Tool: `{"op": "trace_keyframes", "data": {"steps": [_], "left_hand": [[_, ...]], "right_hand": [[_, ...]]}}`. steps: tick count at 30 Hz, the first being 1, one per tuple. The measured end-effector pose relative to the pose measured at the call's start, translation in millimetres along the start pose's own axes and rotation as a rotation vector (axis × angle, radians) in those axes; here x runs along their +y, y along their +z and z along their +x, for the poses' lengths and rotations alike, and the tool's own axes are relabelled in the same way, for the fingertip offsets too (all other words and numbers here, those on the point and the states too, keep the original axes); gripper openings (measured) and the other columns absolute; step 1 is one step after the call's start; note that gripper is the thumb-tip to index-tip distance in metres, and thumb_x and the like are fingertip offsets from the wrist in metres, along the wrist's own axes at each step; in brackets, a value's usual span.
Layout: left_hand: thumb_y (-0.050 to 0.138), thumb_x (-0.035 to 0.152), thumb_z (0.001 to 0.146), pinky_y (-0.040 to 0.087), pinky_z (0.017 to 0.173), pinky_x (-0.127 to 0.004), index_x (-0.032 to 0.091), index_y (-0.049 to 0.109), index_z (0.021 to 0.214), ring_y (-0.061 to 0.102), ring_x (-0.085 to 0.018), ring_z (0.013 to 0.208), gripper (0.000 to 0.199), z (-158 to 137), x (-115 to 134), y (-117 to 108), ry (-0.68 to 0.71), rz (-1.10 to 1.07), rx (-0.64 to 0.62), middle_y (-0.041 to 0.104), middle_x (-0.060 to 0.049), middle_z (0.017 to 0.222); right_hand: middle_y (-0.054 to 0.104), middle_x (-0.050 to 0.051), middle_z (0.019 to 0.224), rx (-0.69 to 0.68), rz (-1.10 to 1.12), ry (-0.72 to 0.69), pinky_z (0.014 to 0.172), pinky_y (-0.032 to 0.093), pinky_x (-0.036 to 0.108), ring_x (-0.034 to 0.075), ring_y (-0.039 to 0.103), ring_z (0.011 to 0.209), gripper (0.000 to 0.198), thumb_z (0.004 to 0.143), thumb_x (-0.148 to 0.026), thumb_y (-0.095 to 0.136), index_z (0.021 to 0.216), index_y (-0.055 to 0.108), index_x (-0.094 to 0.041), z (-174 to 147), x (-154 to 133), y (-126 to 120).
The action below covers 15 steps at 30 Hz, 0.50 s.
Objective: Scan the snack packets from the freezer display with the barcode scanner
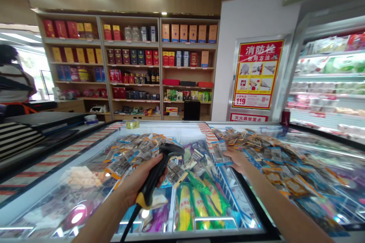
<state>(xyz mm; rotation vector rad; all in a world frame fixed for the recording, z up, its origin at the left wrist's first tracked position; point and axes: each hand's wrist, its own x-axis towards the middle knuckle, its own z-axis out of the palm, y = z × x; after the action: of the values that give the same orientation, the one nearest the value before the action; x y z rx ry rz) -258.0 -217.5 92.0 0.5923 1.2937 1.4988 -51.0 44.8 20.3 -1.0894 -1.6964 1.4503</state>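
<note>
My left hand (149, 172) is wrapped round the grip of a black and yellow handheld barcode scanner (155, 170), its head pointing right and its cable hanging down. My right hand (235, 157) pinches the edge of a small clear packet (219, 151) with a blue border, held above the freezer's glass lid. Several similar packets with orange and blue edges (134, 146) lie on the glass to the left. A larger heap of packets (273, 155) covers the glass to the right. Under the glass, between my hands, are green and yellow bags of corn (196, 205).
The chest freezer's dark frame (253, 205) runs between the glass parts. Shelves of boxed goods (159, 56) line the back wall. A red fire-hydrant sign (258, 73) hangs beside a lit display fridge (327, 79). A person (14, 77) stands at the far left near a black counter (42, 121).
</note>
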Motion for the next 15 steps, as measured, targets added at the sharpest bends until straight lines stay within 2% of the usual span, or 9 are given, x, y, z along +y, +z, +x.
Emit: {"op": "trace_keyframes", "data": {"steps": [7, 11, 15], "left_hand": [[0.052, 0.037, 0.073, 0.039, 0.039, -0.017, 0.01, 0.056, 0.068, 0.049, -0.008, 0.044, 0.028, 1, 1, 0, -0.006, 0.001, -0.057, 0.057, -0.005, 0.059], [0.053, 0.041, 0.071, 0.037, 0.039, -0.017, 0.011, 0.055, 0.072, 0.049, -0.008, 0.043, 0.031, 1, -5, 7, -0.036, -0.002, -0.134, 0.057, -0.005, 0.06], [0.055, 0.043, 0.069, 0.035, 0.038, -0.017, 0.012, 0.054, 0.074, 0.049, -0.007, 0.043, 0.031, 2, -14, 18, -0.066, 0.0, -0.204, 0.057, -0.003, 0.06]], "right_hand": [[0.067, 0.006, 0.081, 0.056, 0.212, -0.118, 0.059, 0.05, 0.032, 0.021, 0.063, 0.075, 0.031, 0.072, -0.025, 0.038, 0.101, 0.047, -0.02, 11, 7, 25], [0.064, 0.006, 0.097, 0.091, 0.252, -0.186, 0.06, 0.049, 0.032, 0.021, 0.061, 0.084, 0.039, 0.076, -0.034, 0.032, 0.113, 0.04, -0.022, 17, 7, 29], [0.058, 0.006, 0.109, 0.117, 0.245, -0.235, 0.064, 0.048, 0.032, 0.021, 0.058, 0.094, 0.043, 0.078, -0.035, 0.026, 0.119, 0.034, -0.024, 22, 8, 28]]}}
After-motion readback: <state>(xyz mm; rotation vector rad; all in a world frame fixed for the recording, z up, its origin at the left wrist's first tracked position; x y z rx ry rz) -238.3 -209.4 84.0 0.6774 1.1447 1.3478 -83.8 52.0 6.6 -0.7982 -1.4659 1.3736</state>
